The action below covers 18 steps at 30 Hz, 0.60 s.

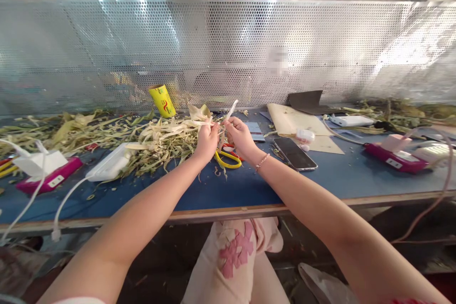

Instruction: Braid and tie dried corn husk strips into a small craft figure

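My left hand (207,141) is closed, pinching the base of a pale dried husk bundle (199,114) above the blue table. Close beside it on the right, my right hand (240,137) is closed on a thin whitish husk strip (232,109) that sticks up past the fingers. The fingertips of both hands nearly meet. Scissors with yellow and red handles (228,165) lie just below and between the hands. A heap of dried husk strips (160,140) spreads to the left, reaching behind my left hand.
A yellow tube (162,100) leans near the perforated metal screen (235,33). Right of my hands lie a phone (295,154), cardboard (297,120) and a white power bank (352,120). Magenta power strips (395,157) with cables sit at both sides. The wooden table edge (228,213) runs in front.
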Available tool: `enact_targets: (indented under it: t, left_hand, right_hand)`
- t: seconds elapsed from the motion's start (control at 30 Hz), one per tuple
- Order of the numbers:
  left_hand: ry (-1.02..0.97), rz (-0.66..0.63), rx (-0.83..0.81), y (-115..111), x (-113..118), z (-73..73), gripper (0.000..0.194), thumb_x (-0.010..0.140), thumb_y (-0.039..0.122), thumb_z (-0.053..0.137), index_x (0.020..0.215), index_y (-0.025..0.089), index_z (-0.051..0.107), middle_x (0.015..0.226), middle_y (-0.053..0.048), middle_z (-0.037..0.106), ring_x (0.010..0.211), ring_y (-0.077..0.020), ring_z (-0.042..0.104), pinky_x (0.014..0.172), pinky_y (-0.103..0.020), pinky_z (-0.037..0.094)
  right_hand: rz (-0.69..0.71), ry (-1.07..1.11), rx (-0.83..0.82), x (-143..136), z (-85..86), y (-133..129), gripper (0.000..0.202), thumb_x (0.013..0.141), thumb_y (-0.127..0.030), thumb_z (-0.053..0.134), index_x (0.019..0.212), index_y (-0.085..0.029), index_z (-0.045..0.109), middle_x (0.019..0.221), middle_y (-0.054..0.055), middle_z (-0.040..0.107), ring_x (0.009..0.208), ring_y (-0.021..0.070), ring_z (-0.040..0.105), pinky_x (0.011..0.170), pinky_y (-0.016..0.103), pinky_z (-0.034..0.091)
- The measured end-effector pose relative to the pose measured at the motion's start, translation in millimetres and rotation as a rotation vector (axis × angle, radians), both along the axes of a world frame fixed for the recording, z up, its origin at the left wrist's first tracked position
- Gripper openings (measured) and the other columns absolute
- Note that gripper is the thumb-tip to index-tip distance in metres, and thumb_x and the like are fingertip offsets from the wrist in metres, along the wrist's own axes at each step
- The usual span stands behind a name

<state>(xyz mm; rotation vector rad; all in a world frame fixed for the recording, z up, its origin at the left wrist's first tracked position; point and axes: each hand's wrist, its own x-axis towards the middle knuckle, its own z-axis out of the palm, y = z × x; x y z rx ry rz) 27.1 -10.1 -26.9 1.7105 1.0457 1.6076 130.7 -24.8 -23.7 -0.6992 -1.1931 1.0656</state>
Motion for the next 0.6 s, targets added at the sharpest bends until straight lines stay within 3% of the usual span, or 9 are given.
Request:
enact_targets:
  t: [0.37,0.6]
  left_hand:
    - [-0.155,0.039,-0.092,-2.2,-0.8,5.8,0.024,0.078,0.039,0.053,0.072,0.019,0.041,0.044,0.008,0.034,0.035,-0.0054,0.036,0.04,-0.02,0.028]
    - [-0.077,-0.096,-0.053,-15.3,-3.6,17.3,0.026,0.075,0.038,0.057,0.067,0.019,0.041,0.041,0.009,0.029,0.033,-0.0042,0.029,0.038,-0.021,0.02]
  right_hand:
    - [0.014,0.051,-0.005,-5.3,-2.6,-0.6,0.019,0.074,-0.036,0.054,0.068,-0.021,0.042,0.035,-0.013,0.027,0.029,0.002,0.02,0.032,0.017,0.016]
    - [0.003,0.093,-0.058,1.2,0.1,-0.3,0.022,0.073,-0.035,0.055,0.066,-0.021,0.039,0.038,-0.013,0.024,0.032,0.0021,0.018,0.034,0.017,0.014]
